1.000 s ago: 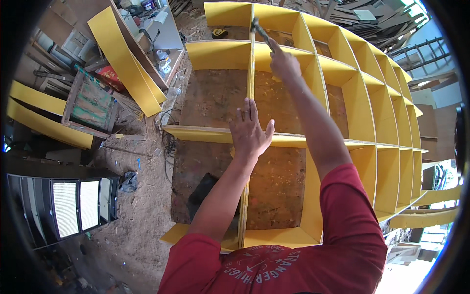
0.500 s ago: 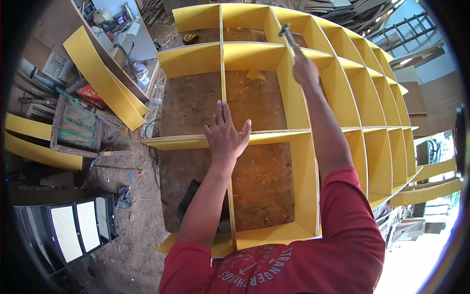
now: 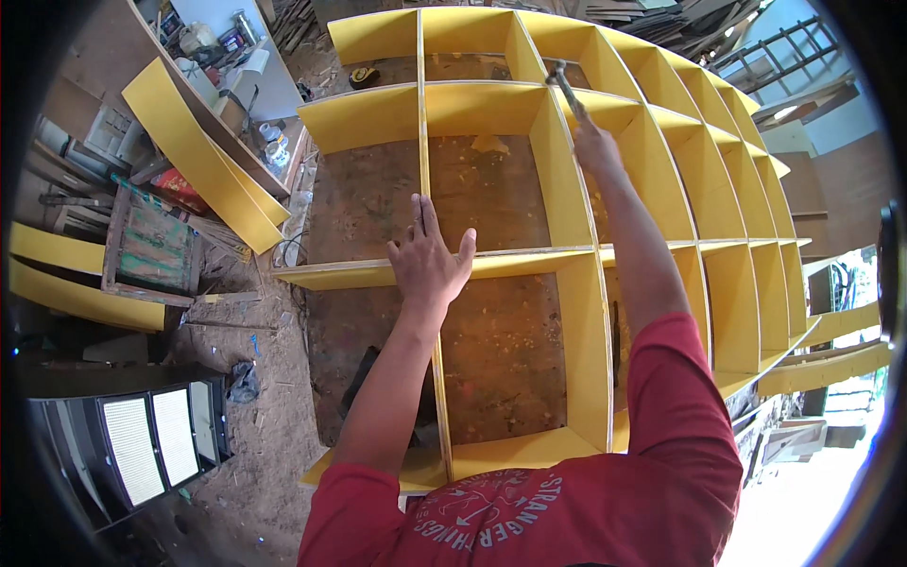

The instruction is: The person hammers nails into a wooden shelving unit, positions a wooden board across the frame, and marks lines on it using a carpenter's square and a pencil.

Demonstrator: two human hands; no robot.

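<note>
A large lattice of yellow panels (image 3: 576,312) with pale edges, set crosswise into open cells, fills the middle of the head view. My left hand (image 3: 430,269) lies open, fingers stretched out, over the crossing of a long panel and a cross panel. Its fingertips touch the long panel's top edge. My right hand (image 3: 597,149), farther off and to the right, is closed round the handle of a hammer (image 3: 569,91). The hammer's head is close to a far panel crossing; whether it touches the edge I cannot tell.
A yellow-and-black tape measure (image 3: 364,77) lies in a far-left cell. Loose curved yellow panels (image 3: 194,151) lean at the left, by a shelf (image 3: 213,104) of containers. A dark cabinet (image 3: 123,454) stands at the lower left. Scrap boards (image 3: 652,42) are piled behind.
The hammer's head has come a little nearer to the far panel crossing, and my right hand has shifted slightly nearer to me. My left hand stays at its crossing.
</note>
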